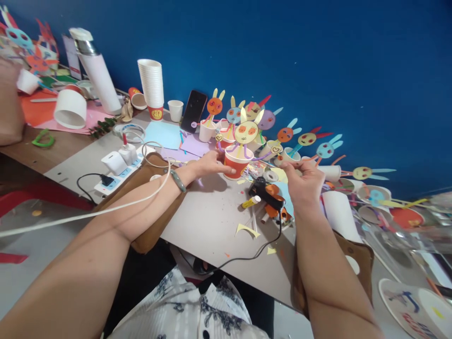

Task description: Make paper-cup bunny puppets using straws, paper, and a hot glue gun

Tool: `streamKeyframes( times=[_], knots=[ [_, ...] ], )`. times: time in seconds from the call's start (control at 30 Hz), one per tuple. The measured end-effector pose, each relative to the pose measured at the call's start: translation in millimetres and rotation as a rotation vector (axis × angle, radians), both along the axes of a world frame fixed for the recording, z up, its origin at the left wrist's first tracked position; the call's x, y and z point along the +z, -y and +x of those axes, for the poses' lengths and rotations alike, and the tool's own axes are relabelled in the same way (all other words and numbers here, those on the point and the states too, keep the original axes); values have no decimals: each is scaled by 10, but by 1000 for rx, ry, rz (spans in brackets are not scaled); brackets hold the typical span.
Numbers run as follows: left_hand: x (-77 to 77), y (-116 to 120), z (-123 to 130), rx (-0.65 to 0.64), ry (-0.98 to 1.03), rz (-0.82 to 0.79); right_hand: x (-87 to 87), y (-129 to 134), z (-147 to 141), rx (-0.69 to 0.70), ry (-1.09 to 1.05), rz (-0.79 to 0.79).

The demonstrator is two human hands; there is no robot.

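My left hand (208, 165) grips a red paper cup (236, 167) from its left side, thumb across the front. Out of this cup rises a pale yellow paper bunny face (246, 133) with orange eyes. Purple arms spread from the cup's rim, each ending in a yellow disc (276, 149) marked with a heart. To the right of the cup, my right hand (304, 181) is closed, thumb and fingers pinched together close to the row of other bunny cups. What lies between those fingers is hidden. A black glue gun (266, 195) rests on the table between my hands.
Several bunny-faced cups, such as an orange one (214, 106), line the blue wall. A stack of paper cups (151, 84), a phone (194, 110) and a white flask (97, 75) stand behind. A power strip (123, 176) and its cable cross my left forearm. A yellow glue stick (251, 202) lies among paper scraps.
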State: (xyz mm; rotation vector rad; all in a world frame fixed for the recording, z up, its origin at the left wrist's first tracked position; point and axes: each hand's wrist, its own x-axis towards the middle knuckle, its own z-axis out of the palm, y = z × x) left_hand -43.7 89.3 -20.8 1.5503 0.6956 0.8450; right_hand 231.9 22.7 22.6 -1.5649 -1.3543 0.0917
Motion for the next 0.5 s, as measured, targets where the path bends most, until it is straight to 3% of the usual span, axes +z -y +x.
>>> streamKeyframes(
  times=[0.2, 0.5],
  knots=[
    [0, -10, -17, -1, 33, 2, 2, -95, 210, -58, -107, 116],
    [14, -5, -13, -10, 59, 8, 47, -48, 131, -72, -137, 141]
  ],
)
